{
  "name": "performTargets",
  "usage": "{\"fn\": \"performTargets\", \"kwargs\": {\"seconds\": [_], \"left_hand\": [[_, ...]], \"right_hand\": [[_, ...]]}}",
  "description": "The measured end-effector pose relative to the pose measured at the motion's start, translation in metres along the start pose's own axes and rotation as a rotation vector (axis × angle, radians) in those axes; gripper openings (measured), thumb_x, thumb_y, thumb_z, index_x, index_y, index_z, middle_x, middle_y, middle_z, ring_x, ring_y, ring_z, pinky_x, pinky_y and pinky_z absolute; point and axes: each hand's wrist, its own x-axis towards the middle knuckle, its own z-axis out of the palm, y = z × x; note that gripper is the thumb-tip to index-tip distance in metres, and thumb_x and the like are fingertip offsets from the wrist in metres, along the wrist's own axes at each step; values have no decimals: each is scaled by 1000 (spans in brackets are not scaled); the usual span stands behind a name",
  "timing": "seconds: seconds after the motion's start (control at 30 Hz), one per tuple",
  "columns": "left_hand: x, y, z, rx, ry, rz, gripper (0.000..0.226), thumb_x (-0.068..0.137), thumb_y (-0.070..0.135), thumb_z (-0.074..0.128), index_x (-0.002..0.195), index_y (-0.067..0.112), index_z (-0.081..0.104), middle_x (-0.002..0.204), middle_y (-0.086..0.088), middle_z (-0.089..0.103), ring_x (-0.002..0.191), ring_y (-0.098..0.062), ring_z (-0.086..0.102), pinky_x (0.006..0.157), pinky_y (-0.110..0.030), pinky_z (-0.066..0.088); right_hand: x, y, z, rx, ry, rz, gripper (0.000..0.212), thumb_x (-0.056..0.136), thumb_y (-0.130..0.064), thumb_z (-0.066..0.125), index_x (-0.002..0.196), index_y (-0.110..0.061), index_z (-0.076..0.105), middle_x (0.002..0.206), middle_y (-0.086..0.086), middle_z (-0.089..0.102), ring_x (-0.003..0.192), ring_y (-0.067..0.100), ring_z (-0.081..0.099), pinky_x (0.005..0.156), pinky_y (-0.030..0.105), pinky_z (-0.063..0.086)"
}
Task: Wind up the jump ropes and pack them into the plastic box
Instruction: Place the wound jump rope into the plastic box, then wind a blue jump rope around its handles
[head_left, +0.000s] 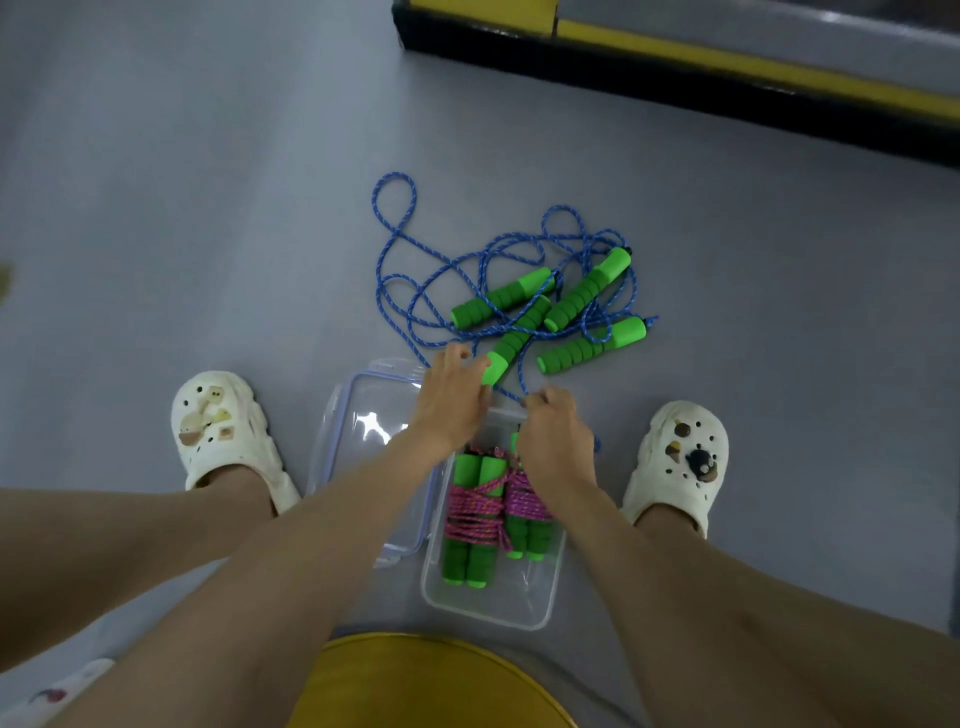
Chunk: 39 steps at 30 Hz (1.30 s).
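Green handle (513, 340) gripped at near end by left hand (452, 400); long axis slanted near-left to far-right. Blue rope (396, 235) pinched by right hand (556, 436), on floor beyond box (493, 616).

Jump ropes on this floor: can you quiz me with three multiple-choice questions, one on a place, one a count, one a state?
1. Where is the clear lid relative to the plastic box? A) shut on it B) on the floor beside it C) under it
2. How many green handles do the loose blue ropes have? A) two B) four C) six
3. The pink ropes in the box are: A) wound round their handles B) spread loose C) draped over its wall

Answers: 1 B, the lid lies flat beside the box; 2 B, four handles show in the blue tangle; 3 A, each pink bundle wraps paired handles.
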Motion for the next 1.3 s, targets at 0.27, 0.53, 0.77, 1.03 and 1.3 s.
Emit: {"fn": "performTargets", "kwargs": {"seconds": [0.27,0.53,0.77,1.03,1.3], "left_hand": [[53,1,25,42,-290,-337,69,89,51,56,137,5,38,137,-17,38,128,-32,35,106,-42,35],[56,-4,19,2,-168,-284,50,88,36,63,123,4,48,125,-16,47,116,-30,45,94,-39,41],[41,11,-66,-253,-39,-227,32,82,34,66,94,11,47,101,-9,56,92,-28,56,76,-35,39],[-4,64,-220,-407,-121,18,34,68,36,75,90,15,61,86,-2,61,81,-19,56,75,-36,47],[-75,97,-291,-655,100,-56,62,88,33,66,138,9,38,127,-10,47,117,-23,49,94,-30,40]], "right_hand": [[41,18,10,38,-108,88,47,96,-34,43,138,-13,42,138,13,39,126,29,37,104,41,31],[34,28,17,10,-109,78,47,97,-36,40,138,-13,42,139,12,40,126,28,38,106,40,28],[19,12,-30,29,-73,97,48,95,-22,44,141,-10,35,135,13,41,123,28,40,102,39,33],[-11,-38,-127,181,140,-34,70,85,-27,63,145,-15,29,142,8,38,131,30,34,108,44,29],[-63,-77,-203,446,315,21,33,84,-42,64,96,-13,56,92,13,66,91,31,63,72,36,45]]}}
